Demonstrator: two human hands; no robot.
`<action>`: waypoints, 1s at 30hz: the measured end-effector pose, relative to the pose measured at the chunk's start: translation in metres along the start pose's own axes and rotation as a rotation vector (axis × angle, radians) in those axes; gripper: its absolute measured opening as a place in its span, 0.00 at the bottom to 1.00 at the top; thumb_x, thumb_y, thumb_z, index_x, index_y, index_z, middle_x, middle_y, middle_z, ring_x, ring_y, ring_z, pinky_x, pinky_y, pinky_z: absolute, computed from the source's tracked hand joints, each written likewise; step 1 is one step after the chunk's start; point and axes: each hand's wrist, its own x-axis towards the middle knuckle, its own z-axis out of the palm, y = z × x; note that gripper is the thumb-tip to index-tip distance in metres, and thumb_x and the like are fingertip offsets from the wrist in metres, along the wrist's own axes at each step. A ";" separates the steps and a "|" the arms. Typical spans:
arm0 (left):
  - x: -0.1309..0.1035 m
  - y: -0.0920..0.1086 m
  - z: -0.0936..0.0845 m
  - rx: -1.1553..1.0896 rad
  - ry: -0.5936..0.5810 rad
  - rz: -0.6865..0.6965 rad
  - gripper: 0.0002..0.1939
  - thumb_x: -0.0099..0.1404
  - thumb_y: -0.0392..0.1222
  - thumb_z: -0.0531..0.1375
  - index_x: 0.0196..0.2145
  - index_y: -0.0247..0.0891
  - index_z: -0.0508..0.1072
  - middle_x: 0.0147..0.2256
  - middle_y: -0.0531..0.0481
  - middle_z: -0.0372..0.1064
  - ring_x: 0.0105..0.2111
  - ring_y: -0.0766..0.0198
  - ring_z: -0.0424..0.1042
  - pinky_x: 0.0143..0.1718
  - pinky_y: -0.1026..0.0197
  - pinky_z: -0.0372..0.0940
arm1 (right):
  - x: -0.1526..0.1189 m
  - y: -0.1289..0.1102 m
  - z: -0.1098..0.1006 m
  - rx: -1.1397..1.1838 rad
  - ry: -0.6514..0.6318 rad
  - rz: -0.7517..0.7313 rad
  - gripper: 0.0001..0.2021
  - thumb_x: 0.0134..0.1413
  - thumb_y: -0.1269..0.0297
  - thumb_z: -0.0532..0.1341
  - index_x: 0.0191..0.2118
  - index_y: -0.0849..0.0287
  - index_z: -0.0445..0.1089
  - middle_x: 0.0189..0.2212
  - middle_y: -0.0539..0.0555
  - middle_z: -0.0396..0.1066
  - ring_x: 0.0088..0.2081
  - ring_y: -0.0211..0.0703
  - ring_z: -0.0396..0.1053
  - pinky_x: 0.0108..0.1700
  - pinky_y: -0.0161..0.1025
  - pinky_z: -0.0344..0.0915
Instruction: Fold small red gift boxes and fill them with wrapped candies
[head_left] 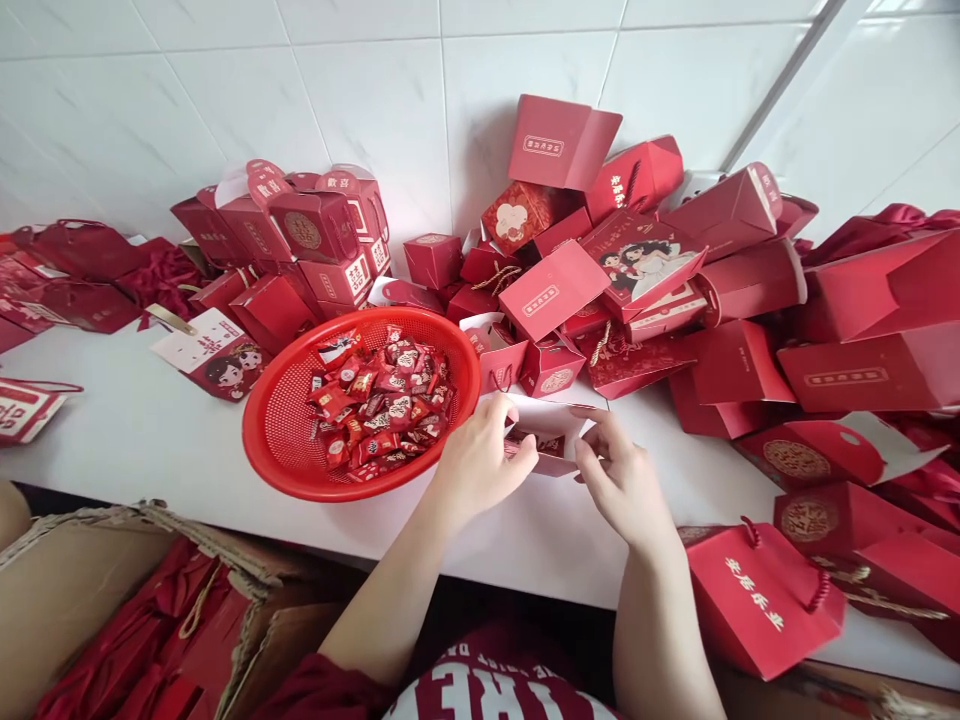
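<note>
Between my hands stands a small gift box [559,464], its top open and its white inside showing, with some red-wrapped pieces lying in it. My left hand [484,455] grips the box's left end, thumb over the opening. The right end is pinched by my right hand [616,472], fingers on the rim. Just left of my left hand, a red plastic basket [277,455] holds a heap of wrapped candies [386,400]. Behind the box, a small open red box [501,365] stands on the white table [480,545].
Red gift boxes [555,290] are piled against the tiled wall [375,90], more stacked boxes [315,230] stand back left. A red handled box [765,595] sits at the right front edge. Below the left edge is a cardboard carton [97,580] of red items.
</note>
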 end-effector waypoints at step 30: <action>0.010 -0.020 0.029 -0.051 0.044 0.224 0.22 0.69 0.36 0.55 0.60 0.45 0.63 0.46 0.46 0.64 0.44 0.61 0.68 0.45 0.58 0.69 | 0.002 0.016 -0.005 -0.025 0.107 -0.090 0.19 0.59 0.72 0.52 0.55 0.52 0.60 0.49 0.56 0.64 0.50 0.47 0.69 0.51 0.50 0.72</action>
